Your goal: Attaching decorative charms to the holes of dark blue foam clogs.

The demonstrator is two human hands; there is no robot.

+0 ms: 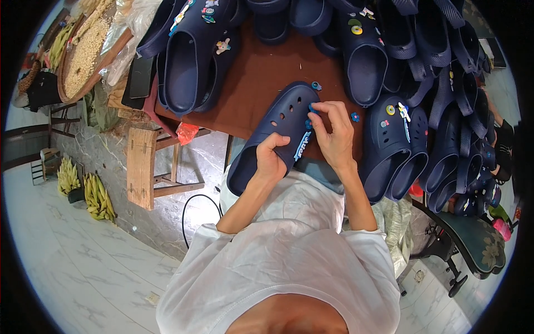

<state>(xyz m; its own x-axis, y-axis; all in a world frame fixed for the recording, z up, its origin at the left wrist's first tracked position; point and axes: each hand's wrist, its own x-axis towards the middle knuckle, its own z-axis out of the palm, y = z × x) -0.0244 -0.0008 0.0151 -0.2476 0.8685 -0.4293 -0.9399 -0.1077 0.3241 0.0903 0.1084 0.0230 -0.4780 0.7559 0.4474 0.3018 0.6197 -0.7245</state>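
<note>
A navy clog lies tilted in front of me, toe pointing away, with a row of holes along its upper. My left hand is closed round its side, thumb laid across the upper. A long white-and-blue charm sits on the clog beside that hand. With thumb and forefinger, my right hand pinches a small blue charm at the clog's right edge; the fingers partly hide it. A loose blue flower-shaped charm rests on the brown table, and another small charm lies by the toe.
Decorated navy clogs are piled to the right, with more at the far left. A dark phone lies by the table's left edge. A wooden stool stands at left, and a dark chair at right.
</note>
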